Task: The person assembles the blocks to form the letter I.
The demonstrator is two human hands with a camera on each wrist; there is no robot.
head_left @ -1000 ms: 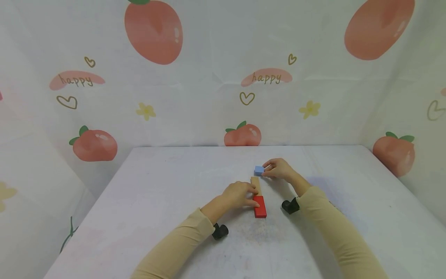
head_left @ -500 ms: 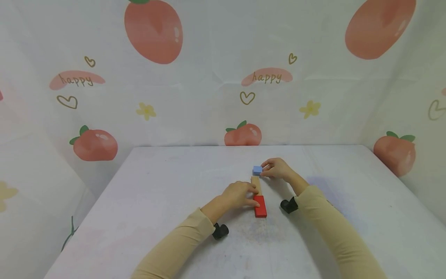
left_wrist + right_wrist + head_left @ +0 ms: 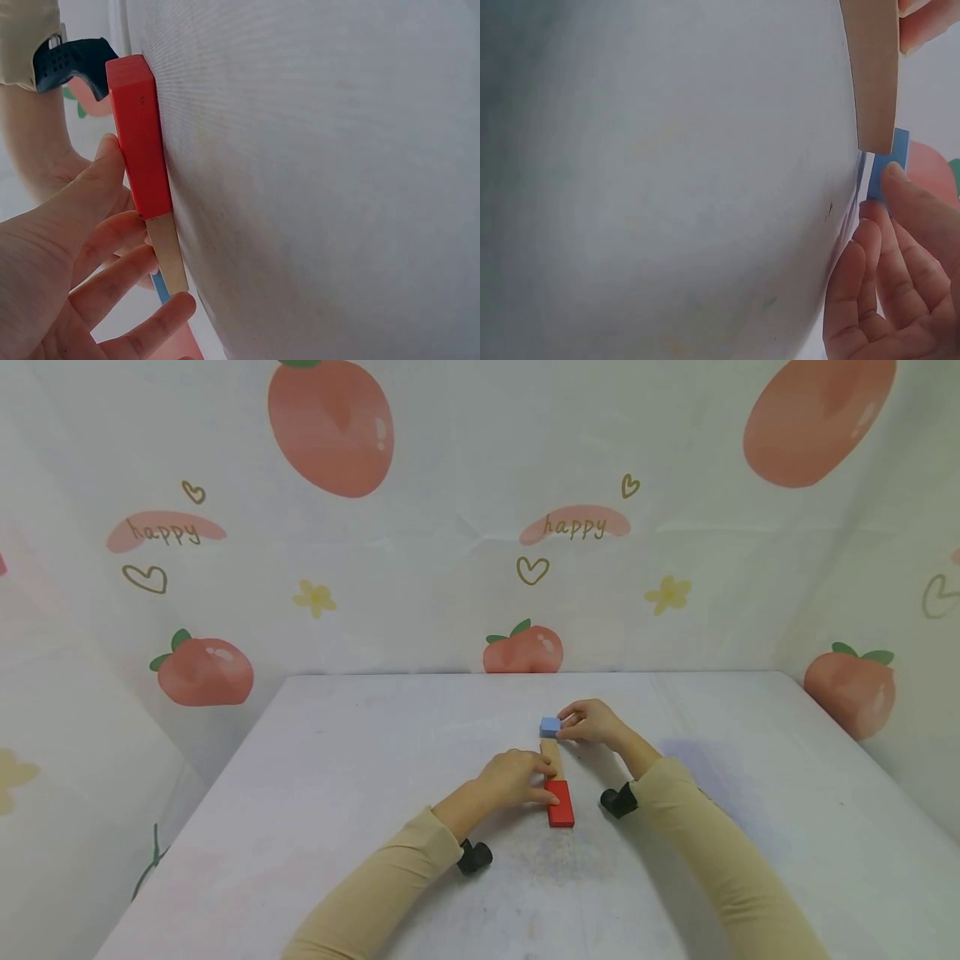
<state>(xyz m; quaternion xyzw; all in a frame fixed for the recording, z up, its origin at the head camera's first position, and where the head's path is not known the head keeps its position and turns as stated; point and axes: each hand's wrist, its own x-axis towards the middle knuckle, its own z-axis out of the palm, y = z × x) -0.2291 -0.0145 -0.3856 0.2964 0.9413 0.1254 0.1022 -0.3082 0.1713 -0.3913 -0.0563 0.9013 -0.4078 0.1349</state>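
Note:
A red rectangular block (image 3: 561,806) and a plain wooden block (image 3: 551,758) lie end to end on the white table. My left hand (image 3: 517,777) rests on both: the thumb touches the red block and the fingers touch the wooden block, as the left wrist view shows. Beyond the wooden block's far end sits a small blue block (image 3: 550,727). My right hand (image 3: 592,724) pinches its right end; in the right wrist view the thumb (image 3: 894,176) lies on the blue block with the index finger below. In the head view, a narrow strip of table separates blue and wooden blocks.
A white table (image 3: 375,793) carries the blocks. Behind it hangs a pale cloth (image 3: 420,527) printed with peaches, hearts and flowers. Black wrist-worn cameras sit at the left wrist (image 3: 474,857) and right wrist (image 3: 618,802).
My right hand and the blue block have shifted slightly left, bringing the block nearly in line with the wooden one. The left hand, red block and wooden block stay put.

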